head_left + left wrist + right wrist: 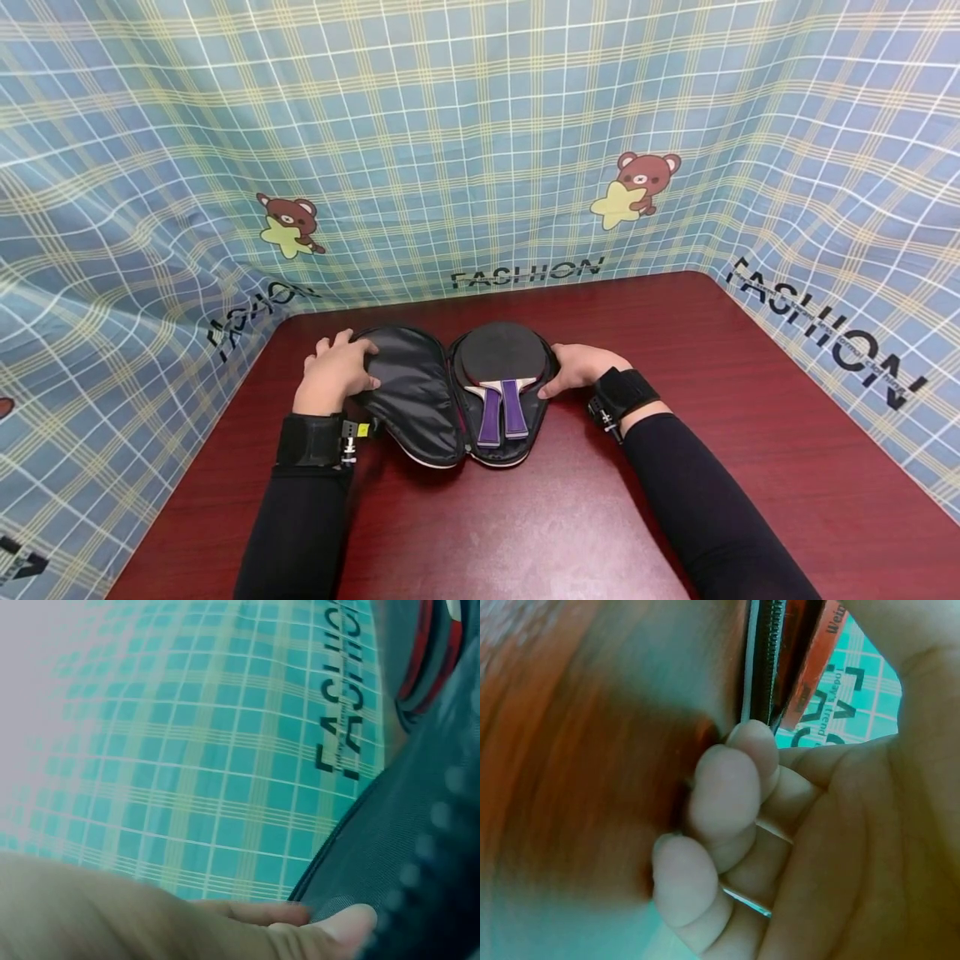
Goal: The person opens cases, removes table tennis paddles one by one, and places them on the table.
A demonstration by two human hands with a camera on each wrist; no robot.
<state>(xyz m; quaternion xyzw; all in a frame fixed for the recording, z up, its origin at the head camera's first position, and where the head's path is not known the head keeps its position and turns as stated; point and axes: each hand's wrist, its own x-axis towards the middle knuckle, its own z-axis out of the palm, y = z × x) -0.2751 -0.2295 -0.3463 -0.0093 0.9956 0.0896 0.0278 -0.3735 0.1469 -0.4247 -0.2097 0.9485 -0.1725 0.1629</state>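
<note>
A black padded table tennis bat case (pixel 414 392) lies unzipped, spread like a book on the table. Two table tennis bats overlap in its right half; black rubber (pixel 502 353) faces up on the top one, and both have purple handles (pixel 513 410) toward me. My left hand (pixel 333 375) pinches the outer edge of the left flap, thumb on the near face in the left wrist view. At the right half's outer rim, my right hand (pixel 581 369) grips the edge, its curled fingertips (pixel 724 787) down by the zipper (pixel 769 660).
The dark red table (pixel 540 525) extends around the case. Plaid cloth (pixel 480 167) with bears and FASHION lettering hangs along the back and both sides. Each wrist carries a black strap (pixel 311 439) with a small camera.
</note>
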